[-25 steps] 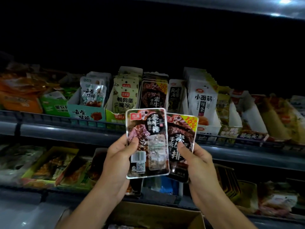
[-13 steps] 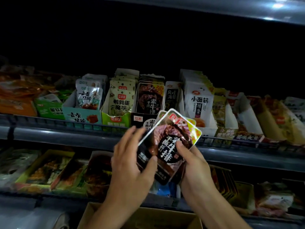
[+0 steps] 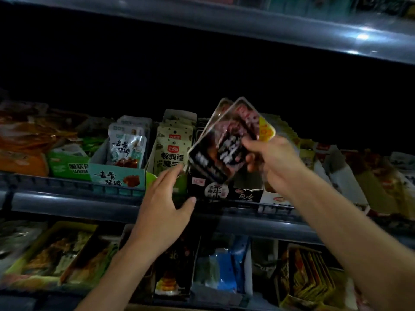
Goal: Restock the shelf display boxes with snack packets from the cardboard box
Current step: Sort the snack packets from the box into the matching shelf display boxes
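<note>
Your left hand reaches toward the black display box on the shelf, its fingers straight and released, holding nothing. Just right of it, your right hand pinches two dark snack packets, tilted, in front of and above that box.

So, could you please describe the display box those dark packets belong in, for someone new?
Look at the middle shelf. Beneath the dark packets in the right hand stands a black display box, between a green one and a white one. Its round white label sets it apart.
</note>
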Tool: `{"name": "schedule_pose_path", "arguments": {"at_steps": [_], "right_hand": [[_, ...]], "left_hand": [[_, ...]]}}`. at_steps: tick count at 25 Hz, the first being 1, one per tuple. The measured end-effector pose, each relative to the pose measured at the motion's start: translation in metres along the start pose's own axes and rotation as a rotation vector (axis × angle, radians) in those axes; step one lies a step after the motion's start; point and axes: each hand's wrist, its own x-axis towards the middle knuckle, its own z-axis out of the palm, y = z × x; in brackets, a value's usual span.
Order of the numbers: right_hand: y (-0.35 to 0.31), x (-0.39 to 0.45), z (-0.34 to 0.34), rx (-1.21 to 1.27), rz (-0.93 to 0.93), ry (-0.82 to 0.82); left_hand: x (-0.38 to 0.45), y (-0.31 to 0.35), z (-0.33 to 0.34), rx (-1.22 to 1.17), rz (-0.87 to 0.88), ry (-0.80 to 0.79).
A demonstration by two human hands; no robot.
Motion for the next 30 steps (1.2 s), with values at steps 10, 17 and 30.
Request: {"name": "schedule_pose_path", "arguments": {"at_steps": [10,17,30], "right_hand": [[0.031,0.083,0.032,-0.851,-0.201,-0.011],[0.053,0.031,0.019,-0.852,-0.462,0.183],[0.445,-0.276,-0.035,-0.984,0.542,-0.808]], "left_hand": [[-0.004,-0.012,-0.001,0.248,0.142,0.025],[-0.011,-0.008,-0.007,0.270,0.139,-0.089],[-0.144,-0.179,0.084,0.583,-0.345,-1.233]]}}
